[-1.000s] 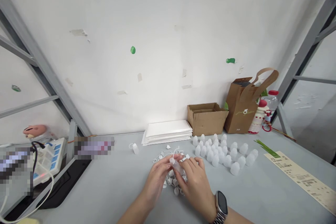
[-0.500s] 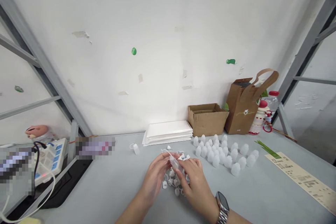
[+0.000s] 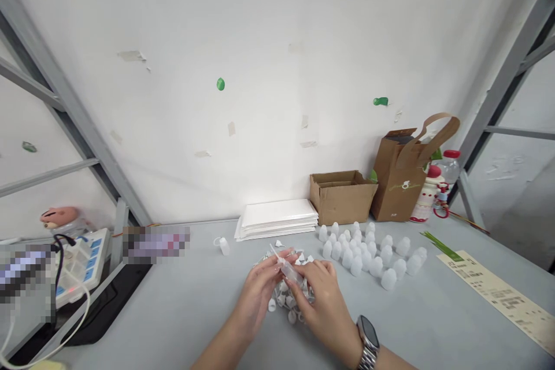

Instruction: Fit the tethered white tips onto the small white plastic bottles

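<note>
fitting white top (image 3: 281, 262) to bottle (image 3: 290, 271), seemingly; left hand (image 3: 260, 284) pinches top, right hand (image 3: 319, 290) grips body, short of back edge of counter (image 3: 182, 300); next push likely needs steady alignment.

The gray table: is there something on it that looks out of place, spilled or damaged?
A small bottle with a looped cap sits alone, left of the pile of white caps, while translucent bottles are grouped on the right; it looks slightly stray. No spill or damage is visible.

The left hand (image 3: 259, 288) and right hand (image 3: 324, 293) hold a bottle (image 3: 290, 271) over white caps (image 3: 281, 300).
</note>
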The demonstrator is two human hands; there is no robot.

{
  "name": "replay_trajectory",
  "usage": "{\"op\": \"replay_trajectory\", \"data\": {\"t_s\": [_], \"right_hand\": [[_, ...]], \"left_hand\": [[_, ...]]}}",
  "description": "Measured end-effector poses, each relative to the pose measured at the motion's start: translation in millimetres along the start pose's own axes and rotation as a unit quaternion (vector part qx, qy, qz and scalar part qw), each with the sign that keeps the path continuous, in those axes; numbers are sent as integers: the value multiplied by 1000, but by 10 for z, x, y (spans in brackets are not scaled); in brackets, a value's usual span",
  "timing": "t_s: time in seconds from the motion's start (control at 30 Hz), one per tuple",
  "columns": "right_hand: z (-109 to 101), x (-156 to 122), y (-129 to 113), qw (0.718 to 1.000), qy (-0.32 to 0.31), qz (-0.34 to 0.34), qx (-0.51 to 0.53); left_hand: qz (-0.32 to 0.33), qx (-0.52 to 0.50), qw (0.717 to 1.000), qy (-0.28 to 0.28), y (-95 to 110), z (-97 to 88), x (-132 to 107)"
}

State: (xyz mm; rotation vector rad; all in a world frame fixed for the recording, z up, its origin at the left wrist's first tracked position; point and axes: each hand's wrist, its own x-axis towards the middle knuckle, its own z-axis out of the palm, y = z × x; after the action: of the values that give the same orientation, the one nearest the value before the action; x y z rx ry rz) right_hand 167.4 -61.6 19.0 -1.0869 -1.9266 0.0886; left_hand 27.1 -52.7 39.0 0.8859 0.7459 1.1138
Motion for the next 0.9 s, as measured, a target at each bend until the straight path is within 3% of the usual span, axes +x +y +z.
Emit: {"op": "replay_trajectory", "data": {"t_s": [0.37,0.6,0.77,0.9], "right_hand": [[35,-21,-3,997,47,-48,-47],[-6,-10,-13,999,32,-33,-27],[-11,-18,-8,1000,16,-17,-19],[-2,-19,-22,999,27,-31,-35]], "left_hand": [[-19,-31,999,-6,-41,24,8],[24,-21,999,-20,-28,38,2],[18,-41,998,-40,-47,-2,17],[17,-35,999,-27,-52,4,15]]}}
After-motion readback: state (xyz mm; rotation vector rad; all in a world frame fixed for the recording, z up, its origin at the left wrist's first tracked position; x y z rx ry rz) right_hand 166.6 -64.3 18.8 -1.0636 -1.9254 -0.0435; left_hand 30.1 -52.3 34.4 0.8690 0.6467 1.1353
